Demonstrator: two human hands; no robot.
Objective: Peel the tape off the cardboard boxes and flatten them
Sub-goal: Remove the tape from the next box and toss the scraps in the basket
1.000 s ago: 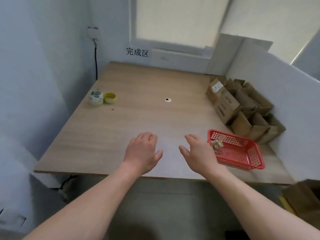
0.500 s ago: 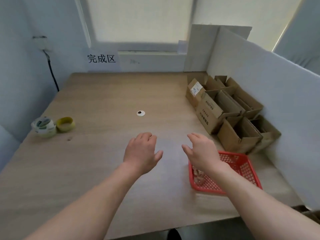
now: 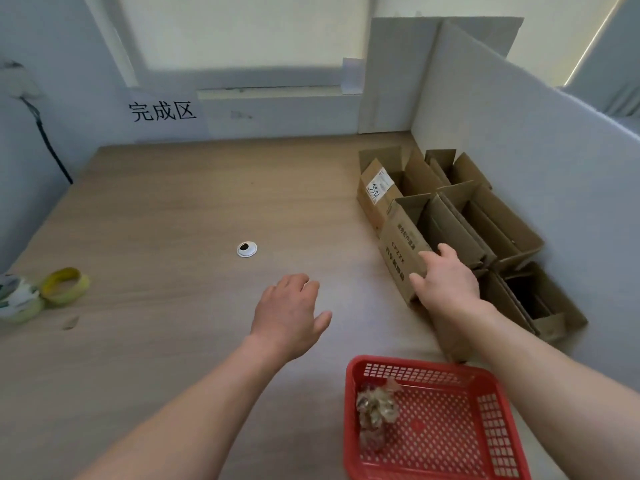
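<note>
Several open cardboard boxes (image 3: 502,220) sit in a bunch on the right side of the desk (image 3: 156,220), next to the white wall. The right hand (image 3: 446,282) holds the near end of the printed box (image 3: 401,251), with its thumb on the side and its fingers over the top edge. The left hand (image 3: 287,313) is loose and holds nothing, well to the left of the boxes. A red basket (image 3: 350,410) lies near them.

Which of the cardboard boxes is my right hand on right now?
The box with black print on its side, just nearer than the white-labelled box. The right hand holds its rim, thumb on the printed face.
</note>
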